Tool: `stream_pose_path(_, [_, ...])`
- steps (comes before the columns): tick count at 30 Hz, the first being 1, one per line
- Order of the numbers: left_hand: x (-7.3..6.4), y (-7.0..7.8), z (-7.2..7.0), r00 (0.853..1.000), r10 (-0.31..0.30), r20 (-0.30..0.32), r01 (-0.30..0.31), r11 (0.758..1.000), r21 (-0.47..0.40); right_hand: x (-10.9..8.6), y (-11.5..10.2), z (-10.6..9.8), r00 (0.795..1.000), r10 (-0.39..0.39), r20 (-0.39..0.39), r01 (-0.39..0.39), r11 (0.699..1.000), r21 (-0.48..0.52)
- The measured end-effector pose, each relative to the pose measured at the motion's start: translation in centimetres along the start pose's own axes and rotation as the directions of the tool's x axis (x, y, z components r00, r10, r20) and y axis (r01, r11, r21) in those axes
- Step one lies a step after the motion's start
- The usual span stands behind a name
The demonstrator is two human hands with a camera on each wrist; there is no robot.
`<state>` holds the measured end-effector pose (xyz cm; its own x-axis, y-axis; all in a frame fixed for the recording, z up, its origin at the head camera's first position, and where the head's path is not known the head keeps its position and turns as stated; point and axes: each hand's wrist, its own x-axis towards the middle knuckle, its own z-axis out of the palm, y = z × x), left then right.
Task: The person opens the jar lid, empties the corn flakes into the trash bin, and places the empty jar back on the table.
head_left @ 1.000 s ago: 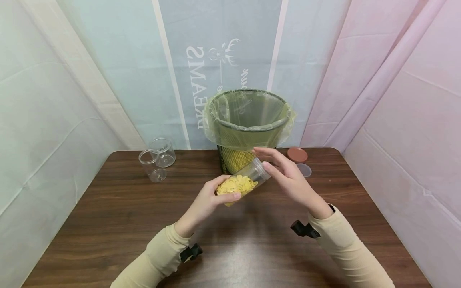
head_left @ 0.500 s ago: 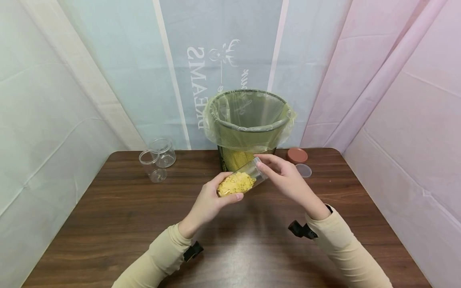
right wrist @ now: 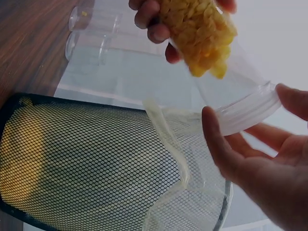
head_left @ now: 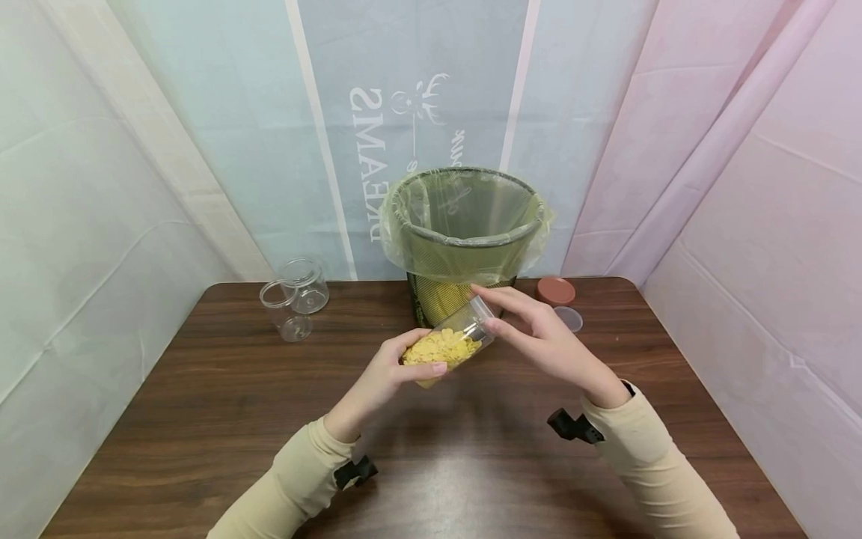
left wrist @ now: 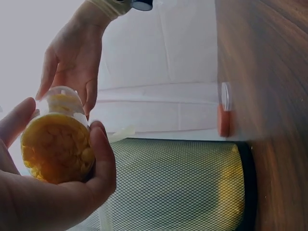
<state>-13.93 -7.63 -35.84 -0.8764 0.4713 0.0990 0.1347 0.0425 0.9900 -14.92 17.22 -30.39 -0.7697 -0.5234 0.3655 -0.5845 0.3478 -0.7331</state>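
My left hand (head_left: pixel 377 382) grips the lower part of a clear plastic jar (right wrist: pixel 231 79), fingers and thumb wrapped round its body. Yellow flakes (head_left: pixel 441 348) fill roughly the bottom half. The jar tilts, its capped end up and to the right. My right hand (head_left: pixel 542 333) is at that end, with thumb and fingertips pinching opposite sides of a translucent lid (right wrist: pixel 250 110), as the right wrist view shows. From the left wrist view, the jar's round base (left wrist: pixel 58 149) faces the camera, packed with flakes.
Behind the hands stands a mesh bin (head_left: pixel 465 262) with a yellowish liner over its rim, yellow stuff low inside. Two lidless clear jars (head_left: pixel 286 311) are at the table's back left. A red-brown lid (head_left: pixel 555 290) and a clear lid (head_left: pixel 569 320) lie at the back right.
My right fingers have come in against the lid and shifted round its edge. The jar has moved slightly left, the flakes sliding a little inside; my left hand keeps its hold.
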Motion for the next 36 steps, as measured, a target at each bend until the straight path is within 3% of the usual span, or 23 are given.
stream_pose_path(8, [0.0, -0.4, -0.2, 0.997, -0.004, 0.083, 0.011, 0.996, -0.085, -0.1, 0.1, -0.3, 0.992, -0.117, 0.045, 0.116, 0.993, 0.02])
stream_pose_path(15, [0.0, -0.5, -0.1, 0.99, -0.003, 0.14, 0.035, 0.974, -0.222, -0.1, 0.2, -0.5, 0.978, -0.203, 0.036, 0.202, 0.978, 0.045])
stream_pose_path(22, [0.0, -0.6, 0.1, 0.988, 0.015, 0.155, 0.026, 0.966, -0.259, 0.0, -0.4, -0.7, 0.976, -0.214, 0.039, 0.212, 0.976, 0.044])
stream_pose_path(29, [0.1, -0.7, 0.5, 0.985, 0.043, 0.168, 0.009, 0.955, -0.297, 0.3, -0.7, -0.7, 0.959, -0.283, 0.01, 0.282, 0.959, 0.029])
stream_pose_path(36, [0.1, -0.6, 0.7, 0.987, 0.045, 0.157, 0.008, 0.946, -0.323, 0.3, -1.1, -0.8, 0.959, -0.283, -0.013, 0.284, 0.959, 0.022])
